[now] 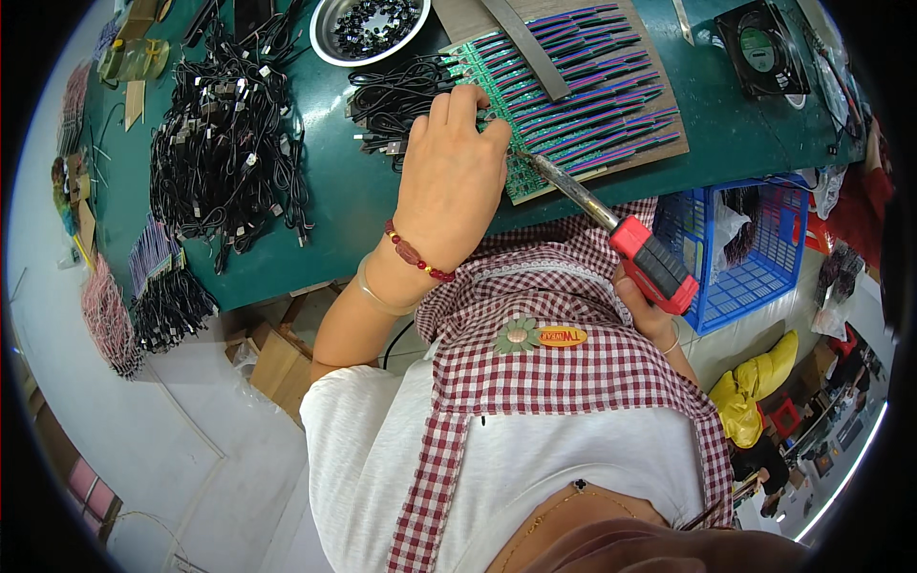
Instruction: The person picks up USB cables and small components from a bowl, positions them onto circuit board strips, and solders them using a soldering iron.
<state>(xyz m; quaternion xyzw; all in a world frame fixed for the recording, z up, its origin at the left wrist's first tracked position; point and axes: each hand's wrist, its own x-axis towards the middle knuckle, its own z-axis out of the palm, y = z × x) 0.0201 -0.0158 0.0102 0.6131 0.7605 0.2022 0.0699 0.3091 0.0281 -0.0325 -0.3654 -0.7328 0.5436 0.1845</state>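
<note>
My right hand point(648, 313) holds a soldering iron point(659, 265) with a red and black handle. Its metal tip touches or hovers just over the lower part of a row of small green circuit boards point(497, 91); which of these I cannot tell. My left hand point(453, 162) is closed at the boards' left edge, close to the tip, its fingertips hiding what they pinch. Black cables point(396, 95) with metal plugs run up to the boards from the left. Ribbons of blue, purple and black wires point(597, 91) stretch from the boards' right side, under a metal bar point(525, 48).
On the green table point(334, 205), a heap of black cables point(229, 134) lies left. A metal bowl point(318, 38) of small black parts stands at the back. A black fan point(761, 50) is at the far right. A blue crate point(755, 286) stands below the table's right edge.
</note>
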